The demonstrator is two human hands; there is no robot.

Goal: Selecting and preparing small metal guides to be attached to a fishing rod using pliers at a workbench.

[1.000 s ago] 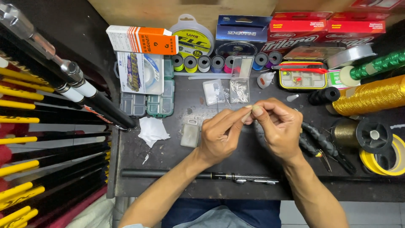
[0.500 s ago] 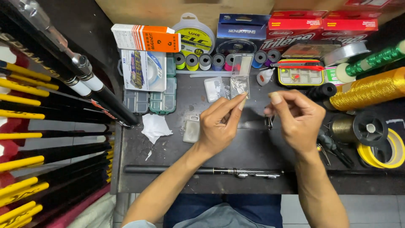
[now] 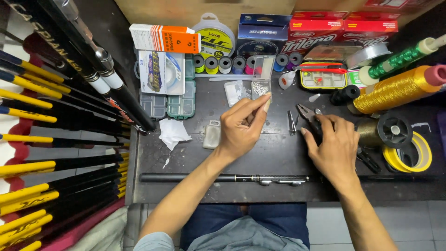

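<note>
Left hand (image 3: pixel 239 128): raised over the middle of the tabletop (image 3: pixel 269 155), thumb and fingers pinched together; whatever is between them is too small to tell.
Right hand (image 3: pixel 332 146): apart from the left, laid flat on the pliers (image 3: pixel 310 115) near the right edge; not clamped.
Small clear bags (image 3: pixel 246 90): just beyond the left hand; contents unclear.
Clear tackle box (image 3: pixel 168 104): near the left edge, compartments' contents indistinct, packaged line on top.
Yellow-rimmed case (image 3: pixel 323 76): toward the far edge, lid up, small pieces inside.
Thread spools (image 3: pixel 241 64): row along the far edge.
Rod section (image 3: pixel 223 178): along the near edge.
</note>
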